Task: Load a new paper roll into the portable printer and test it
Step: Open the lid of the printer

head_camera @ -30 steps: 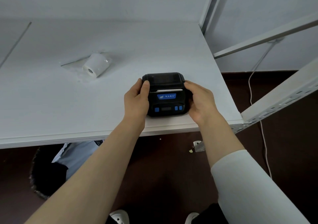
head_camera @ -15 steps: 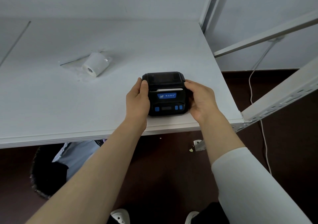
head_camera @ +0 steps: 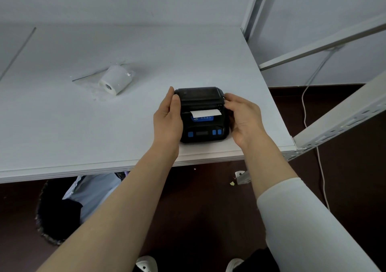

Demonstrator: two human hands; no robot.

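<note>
Paper roll [head_camera: 115, 79]: lying on its side at the left-middle of the tabletop [head_camera: 62, 125], hollow core facing the camera, sitting in loose clear plastic wrap [head_camera: 83, 78]. It's well apart from everything else and nobody is touching it.
Left hand [head_camera: 168, 119]: clamped on the printer's left side, palm flat against the casing. The thumb is up on the corner of the lid and the fingers are tucked along the far side, so I can't see much of them.
Printer [head_camera: 201, 102]: small black unit near the front right edge of the tabletop, held between both hands. The lid looks down, and the blue buttons [head_camera: 190, 134] face the camera.
Paper strip [head_camera: 205, 113]: short white tongue poking out of the slot, partly covering the blue label under it.
Right hand [head_camera: 244, 119]: wrapped around the printer's right side, with curled fingertips up by the lid's back corner. A white sleeve [head_camera: 302, 219] is pushed up the forearm.
Off to the right: white metal frame [head_camera: 334, 123] and a white cable [head_camera: 305, 109] hanging to the floor.
What changed: a second ago only a thin sliver of paper showed at the slot, and now a proper strip is out. Both hands have slid up toward the lid, but the printer hasn't moved from its spot.
</note>
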